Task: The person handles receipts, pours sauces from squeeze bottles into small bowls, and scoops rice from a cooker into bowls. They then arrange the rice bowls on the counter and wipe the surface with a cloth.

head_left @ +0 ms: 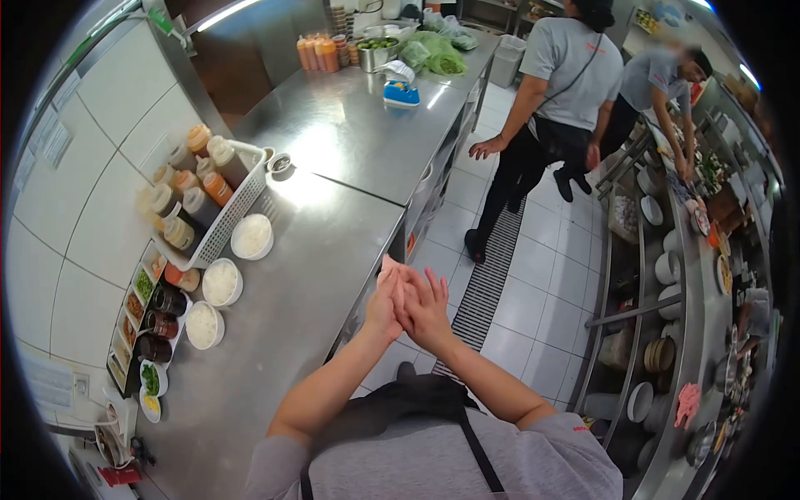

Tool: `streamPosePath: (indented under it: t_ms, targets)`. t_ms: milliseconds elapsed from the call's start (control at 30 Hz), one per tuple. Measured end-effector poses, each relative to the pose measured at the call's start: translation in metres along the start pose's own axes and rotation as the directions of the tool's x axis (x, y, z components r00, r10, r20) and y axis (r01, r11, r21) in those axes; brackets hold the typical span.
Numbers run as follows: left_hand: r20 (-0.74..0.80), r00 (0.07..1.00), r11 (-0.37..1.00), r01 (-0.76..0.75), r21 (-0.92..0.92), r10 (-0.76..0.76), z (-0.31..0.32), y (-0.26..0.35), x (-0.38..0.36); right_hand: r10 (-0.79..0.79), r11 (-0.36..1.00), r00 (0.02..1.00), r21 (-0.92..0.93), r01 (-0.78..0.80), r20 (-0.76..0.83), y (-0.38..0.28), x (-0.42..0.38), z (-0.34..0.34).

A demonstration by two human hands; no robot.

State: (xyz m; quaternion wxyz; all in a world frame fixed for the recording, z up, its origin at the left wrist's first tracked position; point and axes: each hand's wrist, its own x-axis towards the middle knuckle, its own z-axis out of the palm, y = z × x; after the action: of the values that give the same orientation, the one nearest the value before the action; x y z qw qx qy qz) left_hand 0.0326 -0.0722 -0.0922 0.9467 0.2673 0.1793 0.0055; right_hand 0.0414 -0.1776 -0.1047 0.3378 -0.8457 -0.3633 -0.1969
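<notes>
In front of my body, over the floor beside the counter edge, my two hands are pressed together. My left hand [382,313] is closed around a pink cloth [389,268], whose upper end sticks out above the fingers. Against the cloth and the left palm lies my right hand [427,315], its fingers stretched and partly apart. Part of the cloth is hidden between the hands. Nearest on the steel counter [275,367] are three white bowls of what looks like rice: a far bowl [252,237], a middle bowl [222,282] and a near bowl [204,325].
A white basket [227,218] of sauce bottles stands by the wall, beside a topping tray [133,306] and dark jars [162,323]. A blue-and-white package [401,93] lies farther back. Two people stand in the aisle by a drain grate [492,271]. Shelves of bowls [667,267] line the right.
</notes>
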Motion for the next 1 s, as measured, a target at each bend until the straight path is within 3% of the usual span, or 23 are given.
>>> streamPosePath:
  t_ms: [33,133,167,200,233,267,300,333,367,400,467,500,567,600,667,700,733,767,800,867,900,933,1000]
  targets:
    - [0.071,0.995,0.997,-0.071,-0.017,0.072,-0.005,-0.008,0.005,0.001,1.0,1.0,0.013,-0.001,0.012,0.006,-0.012,-0.004]
    - [0.117,0.993,0.994,-0.041,0.099,0.029,-0.007,-0.02,0.013,0.049,0.997,0.996,-0.055,-0.045,0.076,0.042,-0.055,-0.002]
    - [-0.004,1.0,0.989,-0.004,0.145,0.004,-0.013,-0.019,0.017,0.19,0.97,0.914,-0.213,-0.117,0.359,0.067,-0.073,0.004]
    - [-0.006,1.0,0.989,0.008,0.149,-0.008,-0.015,-0.009,0.019,0.35,0.916,0.732,-0.376,-0.138,0.584,0.087,-0.089,0.005]
    - [0.209,0.977,0.998,0.037,0.054,-0.048,-0.013,0.006,0.025,0.56,0.807,0.448,-0.581,-0.104,0.697,0.092,-0.096,-0.009]
    - [0.418,0.906,0.996,0.085,-0.038,-0.061,-0.008,0.018,0.031,0.729,0.677,0.121,-0.736,0.013,0.673,0.095,-0.093,-0.023]
    - [0.416,0.907,0.995,0.092,-0.039,-0.068,-0.001,0.024,0.035,0.731,0.676,0.114,-0.737,0.01,0.673,0.098,-0.09,-0.031]
    - [0.514,0.852,0.99,0.137,-0.04,-0.097,0.007,0.031,0.037,0.683,0.713,0.413,-0.672,-0.198,0.603,0.101,-0.088,-0.037]
    - [0.606,0.786,0.983,0.181,-0.039,-0.12,0.015,0.034,0.033,0.618,0.76,0.661,-0.538,-0.363,0.426,0.1,-0.08,-0.045]
    - [0.608,0.785,0.982,0.184,-0.045,-0.119,0.026,0.033,0.027,0.523,0.836,0.804,-0.356,-0.418,0.284,0.1,-0.064,-0.047]
    - [0.207,0.977,0.996,-0.07,0.055,0.057,0.053,0.025,0.016,0.336,0.94,0.942,-0.053,-0.336,-0.019,0.08,-0.012,-0.055]
    - [0.212,0.976,0.996,-0.067,0.056,0.054,0.054,0.022,0.016,0.243,0.97,0.959,0.045,-0.239,-0.147,0.062,0.01,-0.06]
    - [0.279,0.96,1.0,0.0,0.02,-0.005,0.053,0.015,0.013,0.19,0.969,0.98,-0.149,-0.196,-0.059,0.023,0.034,-0.055]
    - [0.283,0.959,1.0,-0.003,0.019,-0.003,0.049,0.009,0.015,0.186,0.97,0.981,-0.15,-0.193,-0.062,0.019,0.036,-0.041]
    - [0.187,0.959,0.825,-0.278,0.492,0.212,0.043,0.001,0.02,0.225,0.968,0.974,0.111,-0.226,0.026,0.018,0.033,-0.017]
    - [0.124,0.973,0.898,-0.229,0.375,0.196,0.042,0.004,0.019,0.205,0.972,0.979,0.113,-0.206,0.023,0.017,0.033,-0.013]
    - [0.127,0.968,0.894,-0.247,0.373,0.215,0.037,0.008,0.019,0.221,0.946,0.975,0.247,-0.212,-0.01,0.014,0.033,-0.009]
    - [0.192,0.938,0.779,-0.348,0.521,0.29,0.028,0.013,0.018,0.243,0.902,0.97,0.377,-0.212,-0.034,0.011,0.032,-0.007]
    - [0.265,0.9,0.631,-0.433,0.644,0.347,0.021,0.017,0.018,0.228,0.902,0.973,0.383,-0.199,-0.032,0.008,0.031,-0.006]
    - [0.258,0.884,0.597,-0.456,0.66,0.39,0.016,0.035,0.015,0.332,0.711,0.943,0.662,-0.237,-0.02,0.0,0.033,-0.01]
    - [0.341,0.805,0.303,-0.521,0.798,0.486,0.005,0.048,0.017,0.094,0.936,0.984,0.35,-0.037,-0.148,0.007,0.034,-0.017]
    - [0.443,0.713,-0.02,-0.517,0.856,0.543,-0.004,0.064,0.02,0.081,0.936,0.985,0.352,-0.021,-0.155,0.014,0.029,-0.022]
    - [0.402,0.695,-0.33,-0.244,0.912,0.596,-0.01,0.113,0.02,0.072,0.928,0.997,0.368,-0.052,-0.039,0.029,0.008,-0.032]
